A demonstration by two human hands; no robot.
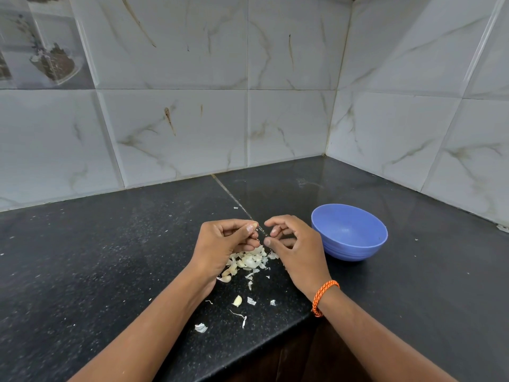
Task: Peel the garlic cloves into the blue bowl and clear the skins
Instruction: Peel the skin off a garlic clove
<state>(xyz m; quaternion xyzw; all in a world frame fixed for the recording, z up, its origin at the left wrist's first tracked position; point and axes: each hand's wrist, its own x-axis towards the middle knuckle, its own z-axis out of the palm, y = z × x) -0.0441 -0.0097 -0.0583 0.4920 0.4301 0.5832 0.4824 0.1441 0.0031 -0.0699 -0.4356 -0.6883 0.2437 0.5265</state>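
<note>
Left hand (225, 238) pinches something small at its fingertips, probably a clove; right hand (292, 244) curls loosely beside it, seemingly empty, ready to pick skin. They work above the skins (249, 261), so scraps fall together; blue bowl (349, 232) waits just right.

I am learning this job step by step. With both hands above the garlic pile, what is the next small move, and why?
Probably the left hand should pick another clove from the garlic pile: no clove shows between the fingers, and the blue bowl looks empty.
</note>
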